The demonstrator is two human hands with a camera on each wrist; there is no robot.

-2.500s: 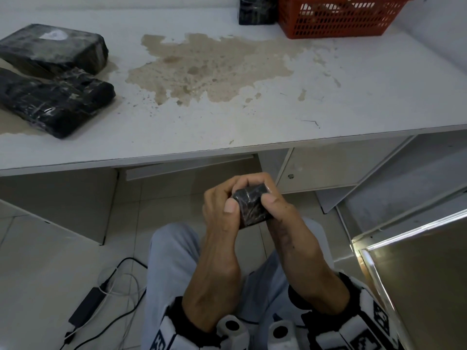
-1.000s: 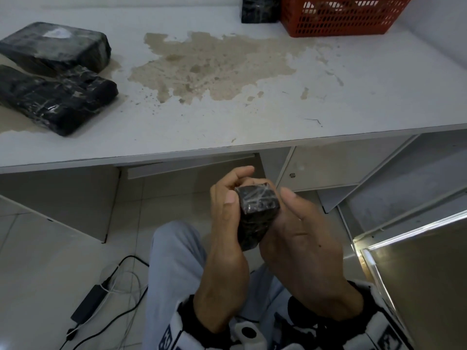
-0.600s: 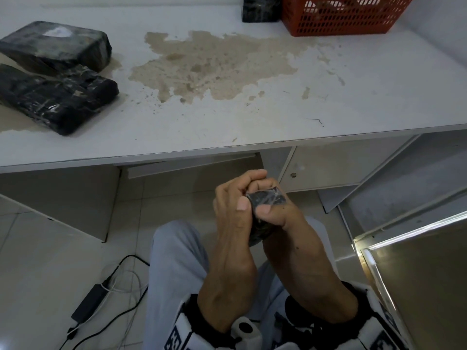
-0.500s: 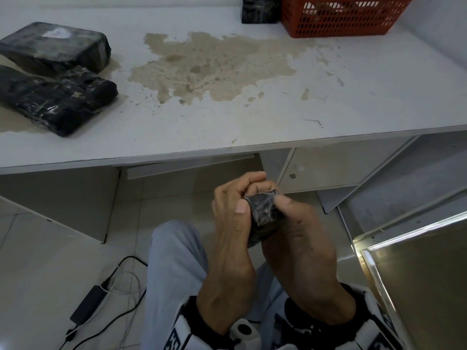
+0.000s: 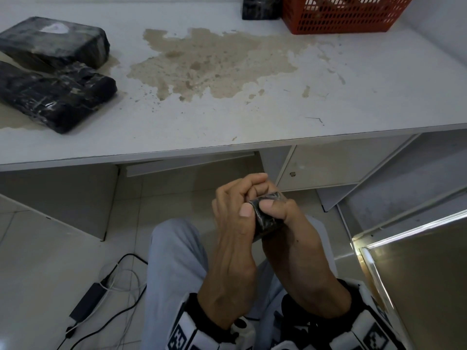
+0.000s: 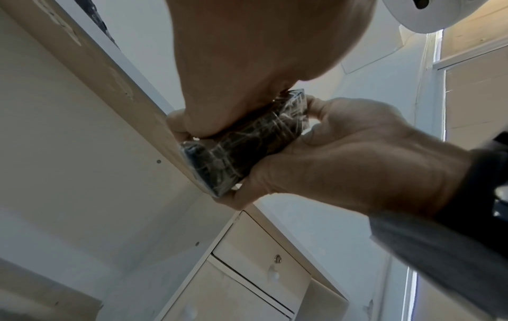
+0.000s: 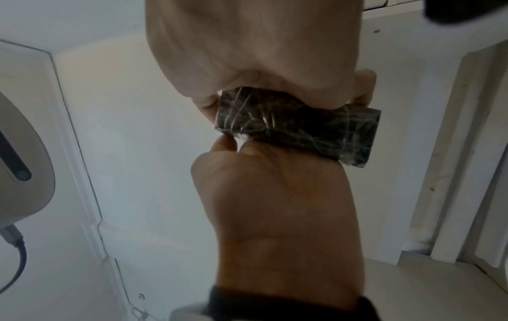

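Clasped by the left grip (image 5: 232, 221) and the right grip (image 5: 290, 233), the black wrapped block (image 5: 265, 221) is held above the lap (image 5: 177, 261), probably for peeling its film.

We find no word, brand or number that we can read in any of the 3 views. The white patch (image 5: 54, 28) on the far black wrapped bundle (image 5: 58, 44) on the table (image 5: 353, 84) looks blank to us, and the small wrapped block (image 5: 265, 221) shows only creased, shiny film. The only signs are black-and-white square marker patterns (image 5: 180, 337) on the wrist bands (image 5: 188, 320), and these carry no letters or digits.
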